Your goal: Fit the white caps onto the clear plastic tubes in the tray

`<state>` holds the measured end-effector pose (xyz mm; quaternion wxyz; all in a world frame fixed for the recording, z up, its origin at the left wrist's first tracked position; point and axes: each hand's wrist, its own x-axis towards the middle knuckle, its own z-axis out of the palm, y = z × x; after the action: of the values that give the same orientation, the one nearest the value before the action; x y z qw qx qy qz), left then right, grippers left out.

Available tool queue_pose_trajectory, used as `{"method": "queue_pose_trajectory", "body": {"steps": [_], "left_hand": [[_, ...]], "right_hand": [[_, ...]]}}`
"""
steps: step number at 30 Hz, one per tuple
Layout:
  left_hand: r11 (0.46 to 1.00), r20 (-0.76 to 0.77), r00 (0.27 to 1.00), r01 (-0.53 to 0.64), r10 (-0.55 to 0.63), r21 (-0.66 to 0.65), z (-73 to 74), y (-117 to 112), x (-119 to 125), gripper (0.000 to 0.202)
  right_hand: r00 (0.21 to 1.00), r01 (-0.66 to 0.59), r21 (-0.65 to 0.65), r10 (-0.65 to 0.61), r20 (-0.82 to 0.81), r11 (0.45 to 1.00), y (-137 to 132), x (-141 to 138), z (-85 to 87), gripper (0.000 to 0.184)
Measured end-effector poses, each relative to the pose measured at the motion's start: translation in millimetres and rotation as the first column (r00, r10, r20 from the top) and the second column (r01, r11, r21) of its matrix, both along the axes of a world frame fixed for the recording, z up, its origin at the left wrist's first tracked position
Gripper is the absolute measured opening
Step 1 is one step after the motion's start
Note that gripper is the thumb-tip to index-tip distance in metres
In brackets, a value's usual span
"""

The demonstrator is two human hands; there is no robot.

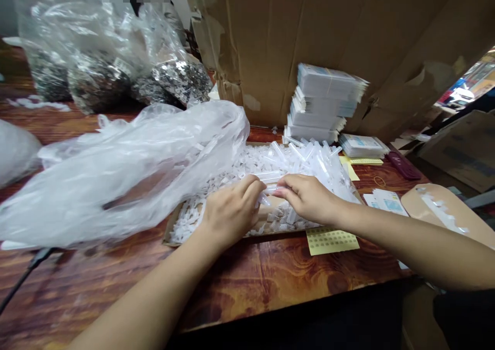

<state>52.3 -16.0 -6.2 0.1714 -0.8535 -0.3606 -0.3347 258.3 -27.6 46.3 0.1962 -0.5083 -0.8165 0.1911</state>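
Note:
A shallow cardboard tray [175, 236] on the wooden table holds several small white plastic caps [228, 177] and a heap of clear plastic tubes [309, 156]. Over the tray's middle my left hand [231, 212] is closed, its fingertips pinching one end of a clear tube [269, 189]. My right hand [307, 198] is closed too and pinches the same tube from the other side. The two hands meet fingertip to fingertip just above the caps.
A big crumpled clear plastic bag [124, 169] lies left of the tray. Bags of small shiny parts [104, 77] stand at the back left. A large cardboard box [328, 35] rises behind stacked packets [323, 102]. Yellow sticker sheets [332, 240] lie near the table's front edge.

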Motion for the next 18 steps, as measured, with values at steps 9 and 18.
{"method": "queue_pose_trajectory", "body": {"steps": [9,18], "left_hand": [[0.978,0.244,0.968,-0.008,0.060,-0.210,4.0,3.9,-1.8,0.034],[0.722,0.543,0.795,0.206,0.271,-0.661,5.4,26.6,-11.6,0.040]], "right_hand": [[0.981,0.168,0.032,-0.171,0.089,0.985,17.0,32.4,38.2,0.010],[0.711,0.392,0.337,-0.515,0.479,0.856,49.4,72.1,19.3,0.032]]}}
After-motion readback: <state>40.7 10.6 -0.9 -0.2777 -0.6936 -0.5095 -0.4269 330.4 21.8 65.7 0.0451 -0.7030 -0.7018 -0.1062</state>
